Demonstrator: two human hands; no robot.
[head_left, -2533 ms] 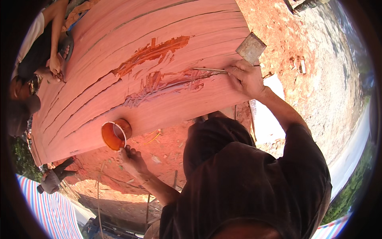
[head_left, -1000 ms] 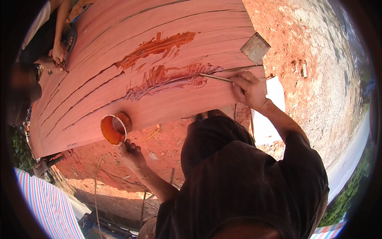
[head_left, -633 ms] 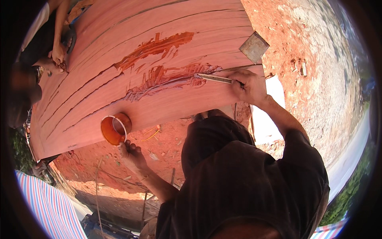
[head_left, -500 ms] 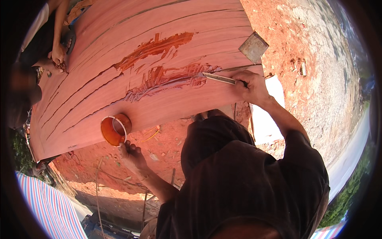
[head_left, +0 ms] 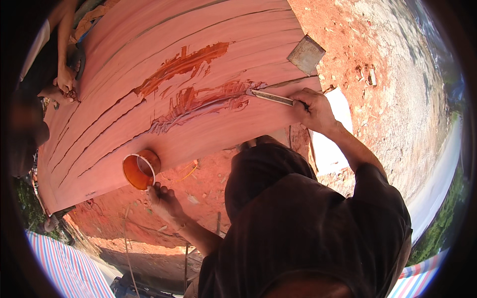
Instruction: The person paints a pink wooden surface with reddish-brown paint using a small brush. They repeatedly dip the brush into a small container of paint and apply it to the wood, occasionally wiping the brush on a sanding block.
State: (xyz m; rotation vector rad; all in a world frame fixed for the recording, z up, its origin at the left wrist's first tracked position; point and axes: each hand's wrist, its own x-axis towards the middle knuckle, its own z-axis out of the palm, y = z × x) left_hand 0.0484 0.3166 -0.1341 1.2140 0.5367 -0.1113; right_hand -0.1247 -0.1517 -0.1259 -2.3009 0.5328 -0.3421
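Between the fingers and thumb of my right hand (head_left: 315, 110) is a narrow flat scraper (head_left: 271, 97), its tip touching a smear of wet filler (head_left: 206, 105). The filler, reddish-brown to mauve, lies along a dark seam in a large pink-red wooden board (head_left: 198, 135). My left hand (head_left: 166, 202) grips the rim of a small round orange bucket (head_left: 135, 173), tilted at the board's near edge with its mouth toward me. Its inside is coated orange; how much it holds I cannot tell. A second orange-brown smear (head_left: 181, 67) lies farther up the board.
A square metal plate (head_left: 306, 54) lies at the board's right edge. At far left, another person's hands (head_left: 64, 87) work at the board's edge. Reddish soil surrounds the board, with a white sheet (head_left: 334, 141) near my right forearm. Striped sheeting (head_left: 64, 265) hangs at lower left.
The view has shifted a little, so the board and metal plate sit slightly farther left. The bucket appears slightly lower. Both hands keep their holds, and the scraper tip stays on the filler.
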